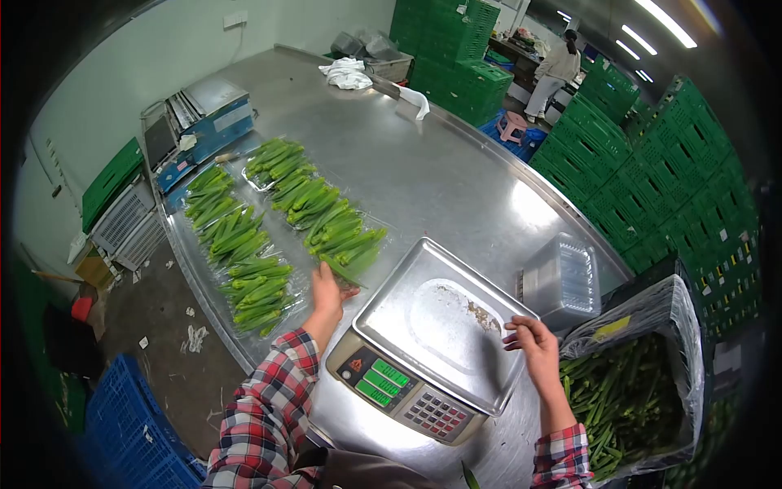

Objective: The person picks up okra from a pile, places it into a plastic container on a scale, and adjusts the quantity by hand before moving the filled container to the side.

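Note:
My left hand (328, 295) is at the near end of a row of okra in clear plastic trays. Its fingers are closed on the edge of the nearest tray of okra (349, 251). A second row of okra trays (259, 292) lies to the left. My right hand (535, 342) hovers over the right edge of the weighing scale's metal pan (440, 326), fingers loosely bent and apart, with nothing visible in them. The pan carries only small brown debris. Green digits glow on the scale's display (383, 381), beside its keypad (440, 414).
A stack of clear plastic trays (560, 281) stands right of the scale. Below it is a plastic-lined crate of loose okra (688, 359). A blue wrapping machine (218, 122) sits at the table's left. Green crates (586, 155) are piled behind; a person (557, 72) stands far back.

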### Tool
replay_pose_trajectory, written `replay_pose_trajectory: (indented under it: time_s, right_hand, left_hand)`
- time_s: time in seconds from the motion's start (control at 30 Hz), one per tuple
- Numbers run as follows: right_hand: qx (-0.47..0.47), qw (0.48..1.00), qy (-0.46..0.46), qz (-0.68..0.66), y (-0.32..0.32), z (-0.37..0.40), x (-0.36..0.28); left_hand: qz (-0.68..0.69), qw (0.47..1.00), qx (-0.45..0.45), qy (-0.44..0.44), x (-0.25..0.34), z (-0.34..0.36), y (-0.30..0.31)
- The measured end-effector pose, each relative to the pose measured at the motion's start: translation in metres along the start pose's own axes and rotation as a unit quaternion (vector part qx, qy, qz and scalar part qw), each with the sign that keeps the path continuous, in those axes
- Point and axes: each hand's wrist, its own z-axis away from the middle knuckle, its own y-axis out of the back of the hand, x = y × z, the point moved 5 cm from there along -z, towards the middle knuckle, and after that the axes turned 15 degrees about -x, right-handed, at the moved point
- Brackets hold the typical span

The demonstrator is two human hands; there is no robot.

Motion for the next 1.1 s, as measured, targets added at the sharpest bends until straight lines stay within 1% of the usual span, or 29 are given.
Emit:
replay_pose_trajectory:
  time_s: [0.03, 0.13, 0.2, 0.23, 0.3, 0.33, 0.37, 0.4, 0.43, 0.5, 0.53, 0.63, 0.67, 0.73, 0.77, 0.83, 0.87, 0.97, 1.07, 1.1]
  right_hand:
    - [0.016, 1.0, -0.001, 0.0, 0.009, 0.002, 0.001]
    - [0.036, 0.999, 0.0, -0.014, 0.024, 0.002, 0.003]
    - [0.049, 0.999, -0.006, -0.003, 0.032, 0.001, 0.001]
    - [0.077, 0.995, 0.006, 0.062, 0.042, 0.0, 0.001]
    - [0.131, 0.972, 0.034, 0.191, 0.069, -0.004, 0.001]
    - [0.169, 0.963, 0.061, 0.203, 0.08, -0.009, -0.002]
    - [0.208, 0.95, 0.089, 0.214, 0.093, -0.015, -0.004]
    - [0.226, 0.904, 0.094, 0.351, 0.108, -0.021, -0.005]
    - [0.229, 0.881, 0.079, 0.407, 0.12, -0.029, 0.005]
    - [0.234, 0.822, 0.05, 0.516, 0.134, -0.046, 0.023]
    - [0.181, 0.868, -0.016, 0.461, 0.133, -0.051, 0.032]
    - [0.147, 0.812, -0.104, 0.556, 0.119, -0.057, 0.031]
    - [0.194, 0.779, -0.034, 0.596, 0.113, -0.057, 0.026]
    - [0.179, 0.752, -0.137, 0.619, 0.118, -0.063, 0.031]
    - [0.172, 0.735, -0.19, 0.628, 0.119, -0.064, 0.032]
    - [0.188, 0.721, -0.196, 0.638, 0.127, -0.068, 0.039]
    - [0.197, 0.713, -0.199, 0.643, 0.13, -0.07, 0.042]
    - [0.215, 0.723, -0.158, 0.637, 0.128, -0.069, 0.036]
    - [0.24, 0.76, -0.125, 0.59, 0.124, -0.06, 0.017]
    - [0.246, 0.776, -0.105, 0.571, 0.125, -0.054, 0.016]
  left_hand:
    - [-0.005, 0.999, 0.028, 0.02, -0.009, -0.003, 0.003]
    - [0.003, 0.999, 0.031, -0.014, -0.029, 0.003, 0.002]
    - [-0.077, 0.995, 0.009, 0.057, -0.033, 0.01, 0.01]
    - [-0.116, 0.989, -0.001, 0.092, -0.033, 0.014, 0.017]
    - [-0.247, 0.955, -0.042, 0.161, -0.027, 0.021, 0.03]
    - [-0.31, 0.929, -0.062, 0.194, -0.024, 0.027, 0.033]
    - [-0.461, 0.88, -0.055, 0.098, -0.008, 0.033, 0.028]
    - [-0.595, 0.802, -0.046, -0.002, 0.007, 0.045, 0.017]
    - [-0.709, 0.697, -0.035, -0.1, 0.016, 0.054, 0.004]
    - [-0.755, 0.593, -0.099, -0.261, 0.025, 0.058, -0.021]
    - [-0.766, 0.531, -0.13, -0.338, 0.028, 0.06, -0.031]
    - [-0.754, 0.525, -0.155, -0.364, 0.016, 0.035, -0.032]
    - [-0.763, 0.518, -0.165, -0.348, 0.013, 0.026, -0.034]
    - [-0.781, 0.504, -0.193, -0.313, 0.006, 0.014, -0.036]
    - [-0.784, 0.493, -0.184, -0.329, 0.005, 0.014, -0.038]
    - [-0.787, 0.468, -0.165, -0.366, 0.005, 0.012, -0.042]
    - [-0.779, 0.485, -0.138, -0.373, 0.009, 0.011, -0.042]
    - [-0.755, 0.539, -0.093, -0.363, 0.019, 0.007, -0.043]
    - [-0.791, 0.529, -0.091, -0.293, 0.009, -0.008, -0.041]
    - [-0.801, 0.548, -0.094, -0.221, 0.017, -0.007, -0.047]
